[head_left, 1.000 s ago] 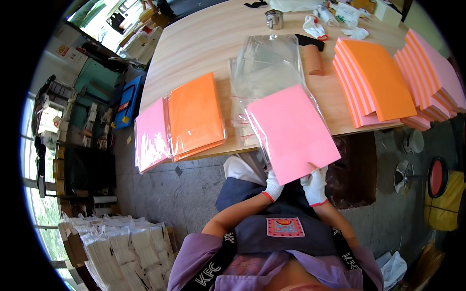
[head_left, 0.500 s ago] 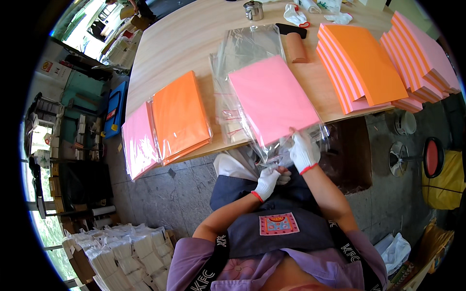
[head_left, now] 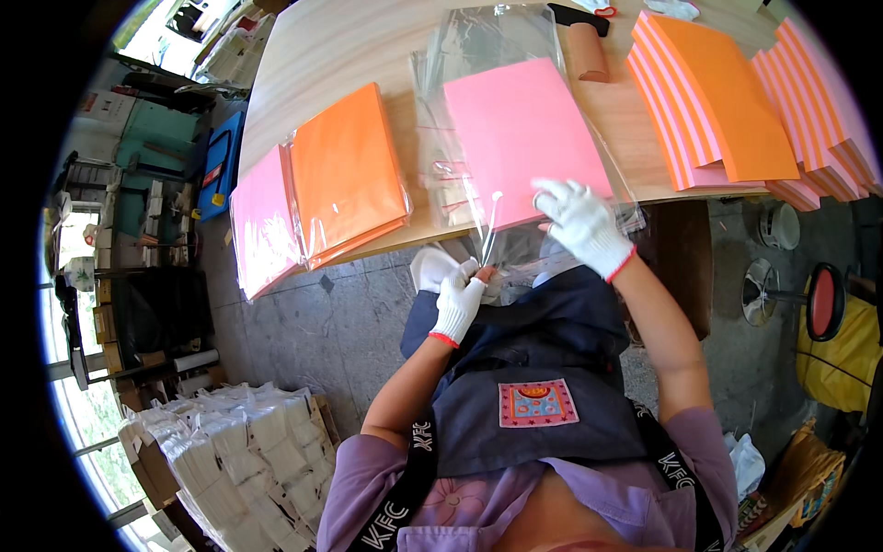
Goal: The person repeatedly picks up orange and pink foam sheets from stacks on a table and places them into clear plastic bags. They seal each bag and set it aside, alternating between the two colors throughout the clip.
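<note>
A pink stack of paper [head_left: 524,138] lies at the table's near edge, with a clear plastic bag [head_left: 520,244] around its lower part and hanging off the edge. My left hand [head_left: 458,302], in a white knit glove with bare fingertips, pinches the bag's loose near end below the stack. Over the stack's lower right corner, my gloved right hand [head_left: 581,225] has its fingers stretched out and slightly blurred. It holds nothing that I can see. More flat clear bags [head_left: 501,41] lie under and behind the pink stack.
Left on the table are a bagged orange stack [head_left: 349,179] and a bagged pink stack [head_left: 265,216]. At right stand tall striped orange-and-pink stacks [head_left: 717,101]. A black-handled tool with a brown block [head_left: 587,52] lies behind. A red-seated stool [head_left: 825,301] stands right.
My right hand has let go of the bag's near edge and risen over the stack's lower right corner, fingers spreading. My left hand has moved left and up. The view has shifted nearer.
</note>
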A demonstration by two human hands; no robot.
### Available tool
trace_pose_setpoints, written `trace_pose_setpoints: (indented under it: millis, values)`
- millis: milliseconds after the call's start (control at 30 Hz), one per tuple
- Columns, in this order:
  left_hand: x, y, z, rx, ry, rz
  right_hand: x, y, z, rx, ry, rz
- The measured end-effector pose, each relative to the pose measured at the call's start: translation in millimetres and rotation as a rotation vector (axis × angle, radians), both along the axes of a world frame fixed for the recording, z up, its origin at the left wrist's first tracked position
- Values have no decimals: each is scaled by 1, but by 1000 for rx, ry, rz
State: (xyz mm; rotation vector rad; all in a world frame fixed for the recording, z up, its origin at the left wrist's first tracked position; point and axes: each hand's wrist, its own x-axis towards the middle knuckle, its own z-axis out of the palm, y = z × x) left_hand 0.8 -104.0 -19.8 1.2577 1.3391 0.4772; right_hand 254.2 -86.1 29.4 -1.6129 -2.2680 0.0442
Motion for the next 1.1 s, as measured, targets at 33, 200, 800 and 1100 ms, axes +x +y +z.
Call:
trace_pose_setpoints:
  millis: [33, 200, 800, 1100]
  values:
    - [-4, 0, -1, 61, 88, -72, 8, 12, -6, 9, -38, 10]
    - [-10, 16, -8, -146, -177, -25, 13, 27, -13, -25, -91, -23]
    - [-20, 4, -17, -257, -345, 240, -53, -51, -10, -417, 877, 189]
    - [-45, 16, -7, 311, 175, -209, 224, -273, -98, -251, 1417, -680]
